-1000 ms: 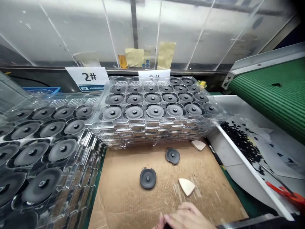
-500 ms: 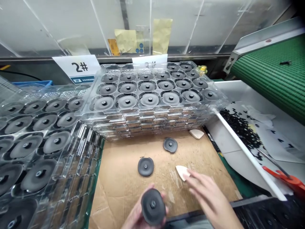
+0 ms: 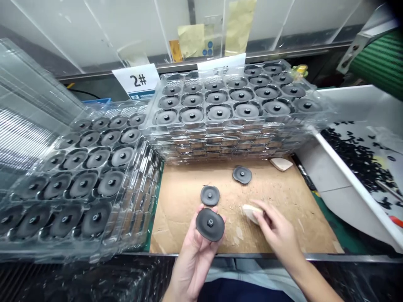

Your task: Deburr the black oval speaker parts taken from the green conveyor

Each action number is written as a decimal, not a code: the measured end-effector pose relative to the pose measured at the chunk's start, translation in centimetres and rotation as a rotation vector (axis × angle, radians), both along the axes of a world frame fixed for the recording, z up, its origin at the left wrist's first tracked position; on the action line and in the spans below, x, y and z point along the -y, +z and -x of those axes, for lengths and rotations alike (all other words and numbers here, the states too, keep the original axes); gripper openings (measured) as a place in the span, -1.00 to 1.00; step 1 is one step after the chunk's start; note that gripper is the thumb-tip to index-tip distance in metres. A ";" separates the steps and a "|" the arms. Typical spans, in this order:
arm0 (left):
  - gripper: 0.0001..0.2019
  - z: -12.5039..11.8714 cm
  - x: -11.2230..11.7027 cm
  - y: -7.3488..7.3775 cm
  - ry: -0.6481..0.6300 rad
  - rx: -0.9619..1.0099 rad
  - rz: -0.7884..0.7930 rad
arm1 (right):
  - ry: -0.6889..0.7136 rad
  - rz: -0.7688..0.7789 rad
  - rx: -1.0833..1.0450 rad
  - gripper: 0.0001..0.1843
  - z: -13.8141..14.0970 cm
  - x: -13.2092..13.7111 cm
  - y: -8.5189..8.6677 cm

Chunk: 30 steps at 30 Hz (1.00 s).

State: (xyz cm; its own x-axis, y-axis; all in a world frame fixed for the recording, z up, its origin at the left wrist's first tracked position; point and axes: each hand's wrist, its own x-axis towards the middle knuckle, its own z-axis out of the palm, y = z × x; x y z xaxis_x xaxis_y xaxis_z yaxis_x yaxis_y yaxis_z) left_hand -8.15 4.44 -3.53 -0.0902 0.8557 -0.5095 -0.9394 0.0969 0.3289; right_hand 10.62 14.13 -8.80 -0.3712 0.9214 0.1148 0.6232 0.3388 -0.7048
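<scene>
My left hand holds a black rounded disc with a small stud at its centre; the fingers grip it from below and at its edges. To the right, my right hand has a white pointed pad pinched between thumb and fingers, close over the cardboard. Just beyond the held disc, a second black disc lies on the cardboard. Farther back and to the right lies a third black disc. Another white pointed pad rests near the back right corner of the cardboard.
A cardboard sheet covers the work surface. Stacked clear trays of black discs stand behind it, more clear trays to the left. On the right is a white bin with small black parts, below a green conveyor belt.
My right hand has closed on the white pad it was reaching for. My left hand still holds the black disc, now tilted differently. The camera view has shifted, showing more of the left trays.
</scene>
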 end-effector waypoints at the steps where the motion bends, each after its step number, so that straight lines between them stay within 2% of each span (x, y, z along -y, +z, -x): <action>1: -0.55 -0.2 0.0 0.1 0.010 -0.027 0.015 | 0.046 0.013 -0.031 -0.69 0.2 0.8 0.1; 3: -0.50 -0.5 0.0 0.4 0.018 -0.083 0.029 | 0.124 0.037 -0.084 -0.73 0.6 1.8 0.5; 5: -0.44 -0.9 -0.1 0.5 0.009 -0.137 0.029 | 0.134 0.054 -0.121 -0.76 1.1 1.9 1.6; 7: -0.41 -1.5 -0.2 0.6 -0.002 -0.188 0.039 | 0.094 0.058 -0.156 -0.78 1.6 1.4 3.7; 10: -0.39 -2.6 -0.7 1.1 -0.028 -0.259 0.062 | 0.086 0.030 -0.246 -0.77 2.7 1.2 8.1; 12: -0.47 -3.2 -1.0 1.7 -0.078 -0.294 0.080 | 0.206 -0.033 -0.356 -0.74 3.5 1.6 10.5; 14: -0.53 -3.5 -1.3 2.3 -0.114 -0.315 0.107 | 0.360 0.013 -0.373 -0.74 4.0 1.9 11.9; 16: -0.52 -3.8 -1.6 2.6 -0.113 -0.325 0.125 | 0.466 0.105 -0.299 -0.76 4.2 1.9 12.2; 17: -0.51 -3.9 -1.7 2.7 -0.110 -0.321 0.127 | 0.469 0.113 -0.272 -0.77 4.2 1.8 12.1; 21: -0.65 -4.3 -1.8 2.6 -0.158 -0.270 0.102 | 0.270 -0.105 -0.365 -0.75 3.8 2.0 11.3; 22: -0.63 -4.3 -1.7 2.6 -0.172 -0.265 0.095 | 0.279 -0.084 -0.398 -0.75 3.5 2.2 11.3; 25: -0.48 -4.2 -1.6 2.6 -0.161 -0.274 0.097 | 0.433 0.150 -0.402 -0.77 2.5 2.6 11.5; 26: -0.48 -4.2 -1.6 2.6 -0.158 -0.278 0.103 | 0.441 0.199 -0.381 -0.78 2.4 2.5 11.6; 27: -0.51 -4.3 -1.6 2.6 -0.167 -0.281 0.101 | 0.405 0.198 -0.361 -0.78 2.4 2.4 11.7; 30: -0.64 -4.7 -1.7 2.7 -0.238 -0.279 0.086 | 0.271 0.019 -0.386 -0.76 2.7 2.0 11.8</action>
